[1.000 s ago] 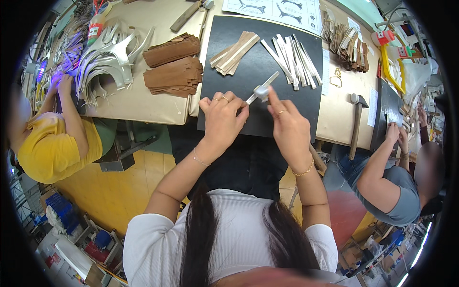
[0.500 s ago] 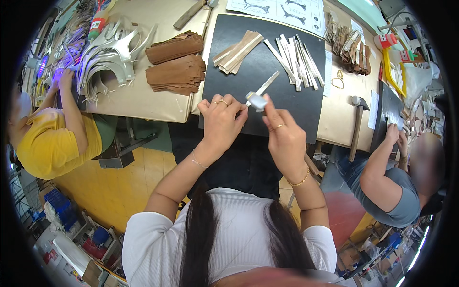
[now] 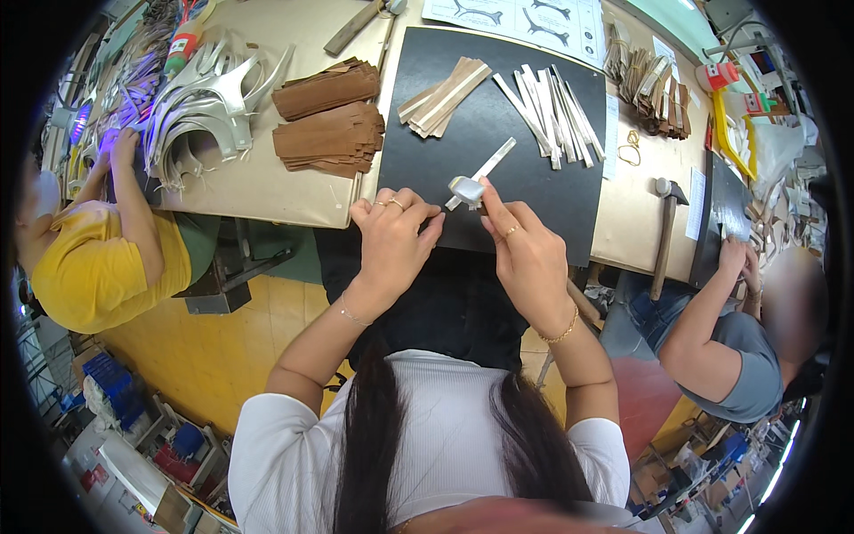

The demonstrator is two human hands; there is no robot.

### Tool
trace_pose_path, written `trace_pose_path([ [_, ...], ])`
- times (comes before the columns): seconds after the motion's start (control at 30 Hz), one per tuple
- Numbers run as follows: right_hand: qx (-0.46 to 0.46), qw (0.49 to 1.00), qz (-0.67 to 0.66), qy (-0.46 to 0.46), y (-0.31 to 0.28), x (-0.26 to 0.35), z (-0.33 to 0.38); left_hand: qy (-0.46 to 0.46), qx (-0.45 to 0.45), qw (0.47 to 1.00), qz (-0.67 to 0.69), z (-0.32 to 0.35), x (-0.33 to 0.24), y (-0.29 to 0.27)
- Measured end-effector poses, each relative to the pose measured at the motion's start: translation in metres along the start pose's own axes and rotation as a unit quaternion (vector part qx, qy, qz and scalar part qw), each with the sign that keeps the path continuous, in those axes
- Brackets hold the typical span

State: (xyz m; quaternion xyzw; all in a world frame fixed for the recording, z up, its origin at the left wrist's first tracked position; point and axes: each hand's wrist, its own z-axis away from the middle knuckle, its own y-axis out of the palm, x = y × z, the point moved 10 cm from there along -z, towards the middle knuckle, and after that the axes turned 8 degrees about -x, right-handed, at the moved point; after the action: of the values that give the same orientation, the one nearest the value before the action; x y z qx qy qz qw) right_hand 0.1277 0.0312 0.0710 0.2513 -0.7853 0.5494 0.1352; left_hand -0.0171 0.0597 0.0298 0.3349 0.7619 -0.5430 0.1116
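Note:
My right hand (image 3: 525, 254) is closed around a hammer. Its silvery hammer head (image 3: 467, 189) is over a narrow pale strip (image 3: 494, 162) lying slantwise on the black work mat (image 3: 534, 214). The handle mostly runs under the hand, and wooden handle shows again by the wrist. Just left of the strip's near end is my left hand (image 3: 396, 231), fingers bent and thumb and forefinger tips close together; whether anything small is between them is hidden. Farther up the mat lie a fan of brown and pale strips (image 3: 445, 98) and a loose spread of silvery-white strips (image 3: 551, 116).
Two stacks of brown pieces (image 3: 327, 138) lie left of the mat, beside curved silvery cut pieces (image 3: 209, 107). Another hammer (image 3: 664, 231) rests on the table at right. A printed sheet (image 3: 534, 22) borders the mat's far edge. People work at both sides.
My left hand has drawn back to the left, off the strip's near end. The hammer head has shifted slightly left with my right hand. The strip has slid a little toward me.

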Motion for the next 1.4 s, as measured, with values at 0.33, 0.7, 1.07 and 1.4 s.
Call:
trace_pose_path([
  [0.33, -0.026, 0.998, -0.047, -0.014, -0.003, 0.008, 0.004, -0.017, 0.016, 1.0, 0.0, 0.001, 0.006, -0.005],
  [0.7, -0.08, 0.99, -0.027, 0.112, -0.039, -0.057, 0.0, 0.063, 0.04, 0.994, 0.085, -0.015, -0.036, 0.025],
  [1.07, -0.13, 0.953, -0.099, 0.256, -0.073, -0.109, 0.048, 0.219, 0.118, 0.968, -0.019, -0.019, -0.06, 0.069],
  [1.4, -0.121, 0.958, -0.09, 0.244, -0.07, -0.111, 0.057, 0.293, 0.052, 0.949, -0.103, -0.088, -0.061, 0.113],
])
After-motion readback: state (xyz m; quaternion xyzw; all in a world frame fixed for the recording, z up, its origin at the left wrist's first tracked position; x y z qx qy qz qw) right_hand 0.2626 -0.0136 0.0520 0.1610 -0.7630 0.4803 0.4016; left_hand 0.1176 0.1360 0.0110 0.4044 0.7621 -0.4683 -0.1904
